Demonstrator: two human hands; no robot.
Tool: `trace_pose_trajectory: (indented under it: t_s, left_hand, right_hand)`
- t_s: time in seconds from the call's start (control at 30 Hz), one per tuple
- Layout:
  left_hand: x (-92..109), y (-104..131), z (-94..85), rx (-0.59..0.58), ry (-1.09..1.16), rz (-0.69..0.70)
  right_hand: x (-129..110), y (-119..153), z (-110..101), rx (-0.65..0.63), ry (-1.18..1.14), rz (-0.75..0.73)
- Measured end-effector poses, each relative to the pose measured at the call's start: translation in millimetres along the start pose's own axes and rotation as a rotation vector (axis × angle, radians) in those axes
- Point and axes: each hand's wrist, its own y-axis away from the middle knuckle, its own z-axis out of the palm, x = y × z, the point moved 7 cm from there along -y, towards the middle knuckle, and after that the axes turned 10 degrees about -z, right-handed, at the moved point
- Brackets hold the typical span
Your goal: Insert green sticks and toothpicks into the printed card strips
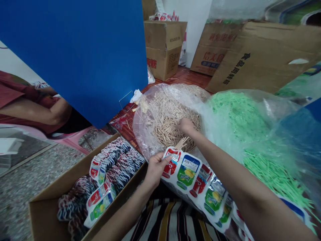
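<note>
My left hand (155, 167) pinches the end of a strip of joined packets (188, 170), printed in turn with red cola and green Sprite bottle pictures. The strip runs down to the right, under my right forearm. In a clear plastic bag, my right hand (186, 126) reaches into a heap of thin tan sticks (167, 129); its fingertips are among the sticks, and what they hold is hidden. A few sticks stand out behind the top edge of the first packet.
Folded packet strips fill much of an open cardboard box (43, 197) at left. Green sticks (240, 113) lie in plastic at right. A blue panel (75, 50) stands between me and a seated person (32, 107). Cartons (163, 47) stand behind.
</note>
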Motion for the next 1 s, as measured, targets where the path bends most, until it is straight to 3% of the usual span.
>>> trace_pose_trajectory:
  t_s: [0.23, 0.37, 0.43, 0.5, 0.67, 0.83, 1.0]
  left_hand:
    - [7, 2, 2.7, -0.036, 0.084, 0.001]
    - [8, 2, 2.7, -0.034, 0.083, 0.014]
    - [8, 2, 3.2, -0.027, 0.059, 0.025]
    - [6, 3, 5.6, -0.028, 0.037, 0.022]
    - [5, 7, 18.3, -0.071, 0.027, 0.017]
    - [7, 12, 25.6, -0.066, 0.015, 0.041]
    - [8, 16, 30.6, -0.067, -0.044, 0.041]
  right_hand:
    - [19, 24, -26, 0.143, -0.332, -0.039]
    - [14, 68, -54, 0.309, -0.590, -0.098]
    - [5, 96, -73, 0.485, -0.948, -0.163]
    - [-10, 123, -85, 0.550, -1.136, -0.228]
    - [-45, 160, -85, 0.488, -1.134, -0.356]
    - [-45, 165, -69, 0.374, -1.000, -0.395]
    - [-56, 175, -70, 0.174, -0.756, -0.587]
